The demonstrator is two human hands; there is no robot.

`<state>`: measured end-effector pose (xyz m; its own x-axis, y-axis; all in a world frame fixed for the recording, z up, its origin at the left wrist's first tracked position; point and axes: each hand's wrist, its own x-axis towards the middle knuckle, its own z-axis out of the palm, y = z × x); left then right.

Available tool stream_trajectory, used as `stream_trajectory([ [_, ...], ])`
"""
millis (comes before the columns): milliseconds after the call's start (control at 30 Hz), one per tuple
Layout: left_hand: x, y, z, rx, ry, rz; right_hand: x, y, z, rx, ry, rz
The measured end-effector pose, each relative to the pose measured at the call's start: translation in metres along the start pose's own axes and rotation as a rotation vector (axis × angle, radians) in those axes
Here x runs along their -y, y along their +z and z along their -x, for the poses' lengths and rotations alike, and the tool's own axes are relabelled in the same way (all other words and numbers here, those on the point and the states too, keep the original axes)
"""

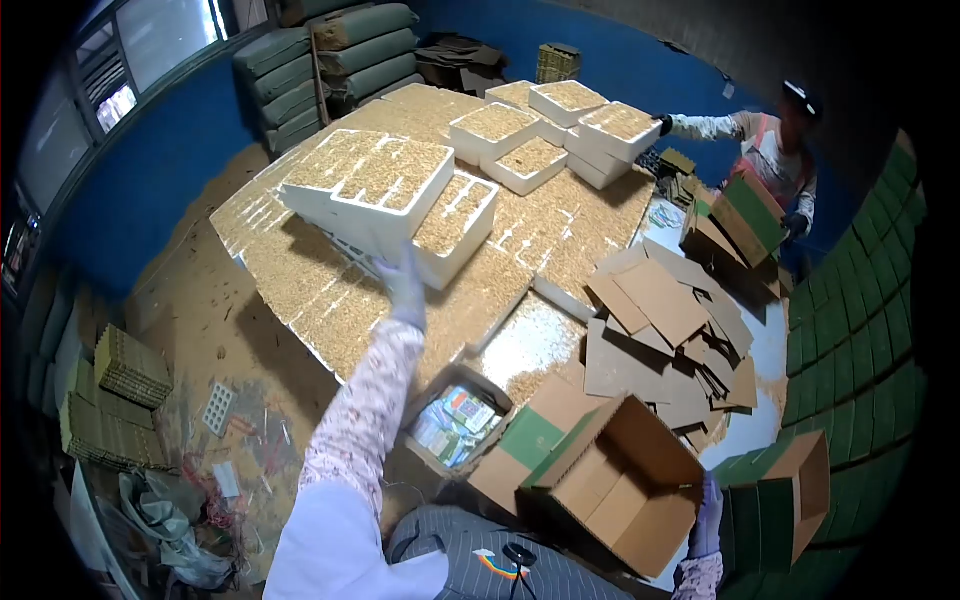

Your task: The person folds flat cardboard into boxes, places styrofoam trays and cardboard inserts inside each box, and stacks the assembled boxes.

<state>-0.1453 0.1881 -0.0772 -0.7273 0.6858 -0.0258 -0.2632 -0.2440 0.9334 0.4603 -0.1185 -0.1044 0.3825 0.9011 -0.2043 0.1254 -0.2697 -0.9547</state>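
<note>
My left hand (403,285), in a pale glove and smeared by motion, reaches forward with its fingers apart at the near side of a white foam tray (375,222). That tray is filled with tan, straw-like bits and sits tilted beside another filled foam tray (458,232). Whether the fingertips touch the tray I cannot tell. Low on the right, my gloved right hand (708,510) grips the edge of an open cardboard box (625,475), green on its outer side. The box is tipped so that its bare inside shows.
A small box of printed packets (455,425) stands near my body. Flattened cardboard (655,320) lies to the right. Several foam trays (495,125) are stacked at the back, where a co-worker (780,150) handles a tray and a box. Green boxes (850,330) line the right side.
</note>
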Motion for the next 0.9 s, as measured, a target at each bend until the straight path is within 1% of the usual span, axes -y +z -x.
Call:
stream_trajectory([
  [33,-0.018,0.017,-0.033,-0.213,-0.052,0.006,0.004,0.004,-0.001,0.002,-0.010,0.000],
  [67,-0.034,0.010,-0.067,0.096,-0.096,-0.672,0.019,0.009,0.007,-0.032,0.034,0.013],
  [100,-0.039,0.013,-0.091,0.252,-0.136,-1.015,0.026,0.016,0.012,-0.069,0.081,0.025],
  [133,-0.044,0.016,-0.114,0.431,-0.127,-1.346,0.021,0.016,0.010,-0.076,0.081,0.023],
  [200,-0.032,0.030,-0.138,-0.314,-0.354,-0.306,0.004,0.005,0.004,-0.135,0.064,0.066],
  [233,-0.021,0.019,-0.145,-0.303,-0.258,-0.339,0.013,0.005,0.007,-0.062,0.060,0.134],
  [267,-0.008,0.010,-0.148,-0.328,-0.185,-0.177,0.021,0.008,0.014,-0.062,0.069,0.140],
  [333,-0.004,-0.007,-0.139,-0.332,-0.051,0.198,0.058,0.035,0.033,-0.052,0.051,0.110],
  [367,-0.005,-0.016,-0.137,-0.327,-0.072,0.146,0.050,0.031,0.032,-0.059,0.051,0.109],
  [400,-0.008,-0.027,-0.136,-0.321,-0.094,0.092,0.036,0.024,0.032,-0.035,-0.018,0.144],
  [433,-0.010,-0.040,-0.136,-0.183,-0.059,0.025,0.027,0.017,0.035,-0.010,-0.085,0.182],
  [467,0.005,-0.056,-0.156,-0.027,-0.027,0.134,0.030,0.019,0.038,-0.017,-0.083,0.181],
  [533,-0.017,-0.054,-0.141,0.011,-0.150,0.197,0.049,0.039,0.042,-0.112,-0.087,0.141],
  [567,-0.046,-0.045,-0.106,0.118,-0.244,0.209,0.065,0.047,0.048,-0.111,-0.079,0.157],
  [600,-0.048,-0.047,-0.093,0.252,-0.382,0.288,0.064,0.044,0.045,-0.132,-0.081,0.152],
  [667,-0.061,-0.037,-0.045,0.428,-0.690,0.328,0.044,0.034,0.041,-0.090,-0.093,0.026],
  [733,-0.071,-0.009,0.024,0.649,-0.809,0.318,0.033,0.020,0.028,-0.004,-0.009,-0.125],
  [800,-0.067,0.024,0.091,0.808,-0.919,0.326,0.018,0.002,-0.002,0.014,-0.474,0.741],
  [833,-0.078,0.042,0.130,0.879,-1.008,0.283,0.042,0.016,-0.006,0.023,-0.191,0.436],
  [867,-0.085,0.059,0.169,0.948,-1.090,0.239,0.035,0.012,-0.026,0.034,0.030,0.236],
  [900,-0.076,0.072,0.203,1.008,-1.034,0.209,0.065,0.030,-0.019,0.038,-0.028,0.336],
])
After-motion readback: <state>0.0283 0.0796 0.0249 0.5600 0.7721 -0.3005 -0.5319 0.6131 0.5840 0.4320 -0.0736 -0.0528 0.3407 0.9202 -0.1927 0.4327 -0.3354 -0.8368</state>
